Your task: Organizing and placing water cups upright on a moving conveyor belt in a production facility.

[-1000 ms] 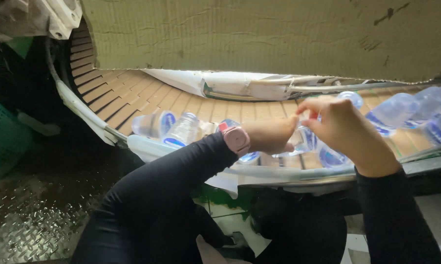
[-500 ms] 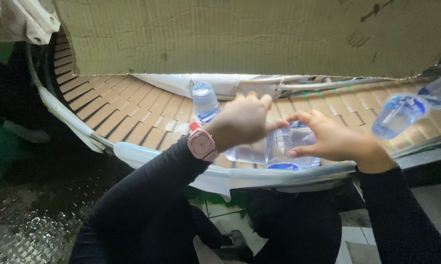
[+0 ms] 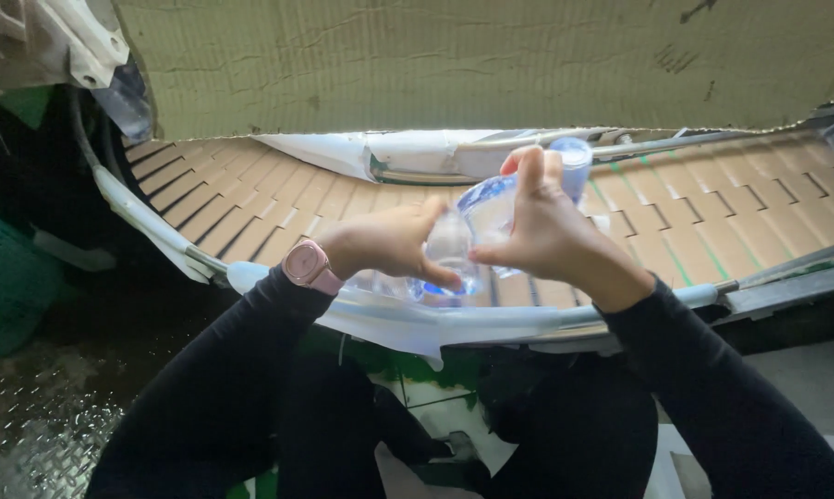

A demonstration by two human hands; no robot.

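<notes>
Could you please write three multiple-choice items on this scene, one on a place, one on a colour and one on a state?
1. Where are the clear plastic bottles?
A. in the green crate
B. over the slatted conveyor, in both hands
C. on the floor

2. What colour is the wristwatch?
A. pink
B. black
C. yellow

3. How is the right hand?
A. flat on the belt
B. hanging empty
C. closed on bottles

Answers:
1 B, the left hand and right hand hold them above the conveyor.
2 A, the watch on the left wrist is pink.
3 C, its fingers wrap the bottles.
</notes>
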